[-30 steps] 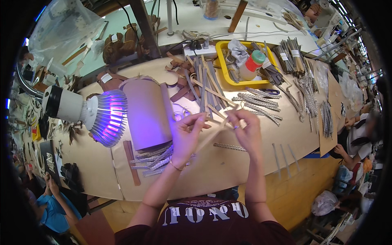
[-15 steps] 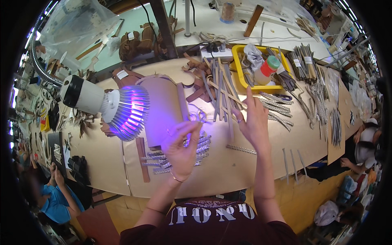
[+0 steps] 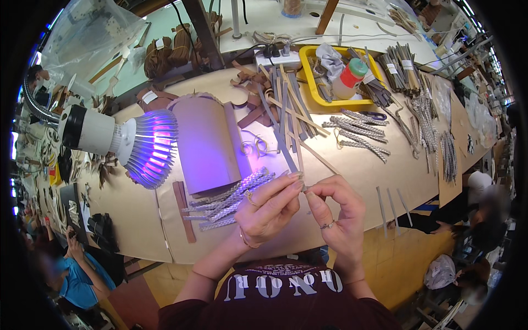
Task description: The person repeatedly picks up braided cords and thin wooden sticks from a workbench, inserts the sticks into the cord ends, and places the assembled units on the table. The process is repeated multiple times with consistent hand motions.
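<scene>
My left hand [image 3: 268, 212] and my right hand [image 3: 338, 217] meet over the near middle of the table. Their fingertips pinch a short grey strip end [image 3: 303, 188]; the rest of it is hidden by the fingers. Beside my left hand lies a pile of silver-grey braided cords [image 3: 220, 208]. Just beyond the fingertips, flat grey and tan strips [image 3: 291, 113] lie in a loose heap. A lit lamp [image 3: 151, 146] with a ribbed head throws purple light over a curved brown block [image 3: 206, 146] and the cord pile.
A yellow tray [image 3: 311, 82] holds a bottle [image 3: 351, 77] with a green cap and a crumpled cloth. More braided cords [image 3: 360, 132] lie in front of it. Bundled strips [image 3: 404, 69] stand farther right. At the left, a person in a blue shirt [image 3: 82, 275] sits by the table.
My right hand has come down from near the yellow tray to meet my left hand. My left hand has shifted slightly right. The single braided cord near my right hand no longer shows.
</scene>
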### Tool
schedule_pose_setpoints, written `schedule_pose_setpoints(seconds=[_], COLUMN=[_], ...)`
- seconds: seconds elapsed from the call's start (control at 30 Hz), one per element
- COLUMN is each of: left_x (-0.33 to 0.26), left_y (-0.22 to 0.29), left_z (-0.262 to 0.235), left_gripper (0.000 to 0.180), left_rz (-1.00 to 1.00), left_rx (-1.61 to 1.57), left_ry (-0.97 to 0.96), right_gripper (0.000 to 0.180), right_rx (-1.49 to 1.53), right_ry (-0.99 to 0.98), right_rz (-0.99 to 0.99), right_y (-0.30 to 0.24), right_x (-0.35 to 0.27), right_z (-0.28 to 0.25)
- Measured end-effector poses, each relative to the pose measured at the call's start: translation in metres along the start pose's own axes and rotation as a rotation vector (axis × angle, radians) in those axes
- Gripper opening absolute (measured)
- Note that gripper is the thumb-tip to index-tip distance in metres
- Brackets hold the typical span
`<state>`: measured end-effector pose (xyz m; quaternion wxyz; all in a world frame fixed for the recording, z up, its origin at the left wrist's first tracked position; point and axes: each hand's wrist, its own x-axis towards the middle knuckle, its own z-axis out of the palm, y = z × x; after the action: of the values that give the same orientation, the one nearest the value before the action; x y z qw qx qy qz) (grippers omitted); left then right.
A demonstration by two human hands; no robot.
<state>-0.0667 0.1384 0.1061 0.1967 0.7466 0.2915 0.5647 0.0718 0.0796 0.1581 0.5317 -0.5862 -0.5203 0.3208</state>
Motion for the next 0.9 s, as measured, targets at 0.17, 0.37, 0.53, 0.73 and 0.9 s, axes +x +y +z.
schedule_pose_setpoints(seconds=[0.17, 0.37, 0.53, 0.73, 0.9], left_x=[-0.003, -0.006, -0.005, 0.002, 0.01], left_y=[0.002, 0.004, 0.004, 0.012, 0.006], left_z=[0.002, 0.003, 0.007, 0.006, -0.002], left_gripper=[0.031, 0.032, 0.031, 0.023, 0.018], left_rz=[-0.005, -0.012, -0.001, -0.158, -0.306], left_rx=[-0.008, 0.015, 0.035, -0.055, -0.192], left_ry=[-0.016, -0.039, -0.037, -0.098, -0.18], right_gripper=[0.005, 0.005, 0.006, 0.008, 0.009], right_rx=[-0.046, -0.105, -0.13, -0.253, -0.334], right_ry=[-0.005, 0.021, 0.052, 0.013, 0.004], right_rz=[-0.024, -0.058, -0.048, -0.081, -0.126], right_y=[0.002, 0.007, 0.01, 0.013, 0.014], right_x=[-0.001, -0.001, -0.001, -0.001, 0.001], right_z=[0.0, 0.0, 0.002, 0.002, 0.006])
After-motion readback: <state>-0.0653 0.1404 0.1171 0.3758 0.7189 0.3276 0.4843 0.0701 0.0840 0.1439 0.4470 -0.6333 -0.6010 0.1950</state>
